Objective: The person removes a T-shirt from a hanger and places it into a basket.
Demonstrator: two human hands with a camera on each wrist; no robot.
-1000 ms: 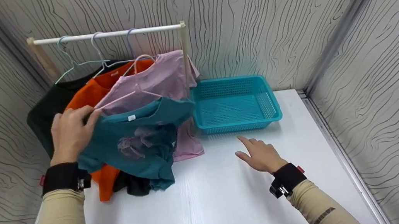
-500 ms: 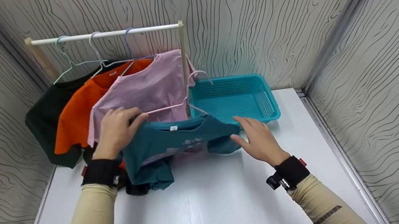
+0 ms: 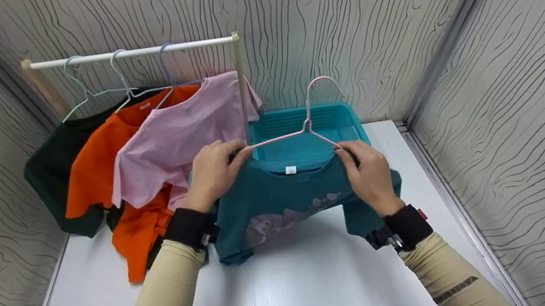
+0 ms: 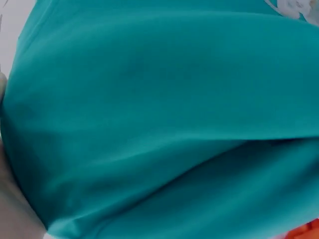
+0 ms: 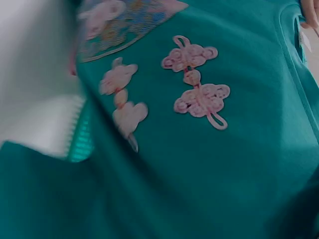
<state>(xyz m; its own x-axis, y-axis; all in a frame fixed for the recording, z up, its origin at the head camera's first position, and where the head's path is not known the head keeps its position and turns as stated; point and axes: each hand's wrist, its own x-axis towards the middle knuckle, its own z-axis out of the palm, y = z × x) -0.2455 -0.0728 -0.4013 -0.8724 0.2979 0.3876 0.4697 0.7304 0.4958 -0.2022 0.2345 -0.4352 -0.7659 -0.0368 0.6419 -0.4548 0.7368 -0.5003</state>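
A teal shirt (image 3: 298, 186) with pink decorations hangs on a pink hanger (image 3: 278, 139) in front of me. My left hand (image 3: 216, 171) pinches the hanger's left arm together with the shirt's shoulder. On the other side, my right hand (image 3: 368, 171) pinches the right arm of the hanger at the neckline. The hanger's hook points up, apart from the rack. Teal cloth (image 4: 159, 89) fills the left wrist view, where only an edge of the hand shows. In the right wrist view the shirt front (image 5: 239, 154) shows pink knot-shaped ornaments.
A rack with a white rod (image 3: 130, 53) stands at the back left. From it hang a dark green shirt (image 3: 59, 169), an orange shirt (image 3: 92, 162) and a pink shirt (image 3: 187, 117) on hangers. Behind the teal shirt sits a teal plastic basket (image 3: 360, 127) on the white table (image 3: 293, 299).
My left hand has carried the hanger and teal shirt rightward, away from the hanging clothes. My right hand has come up and taken hold of the hanger's right arm.
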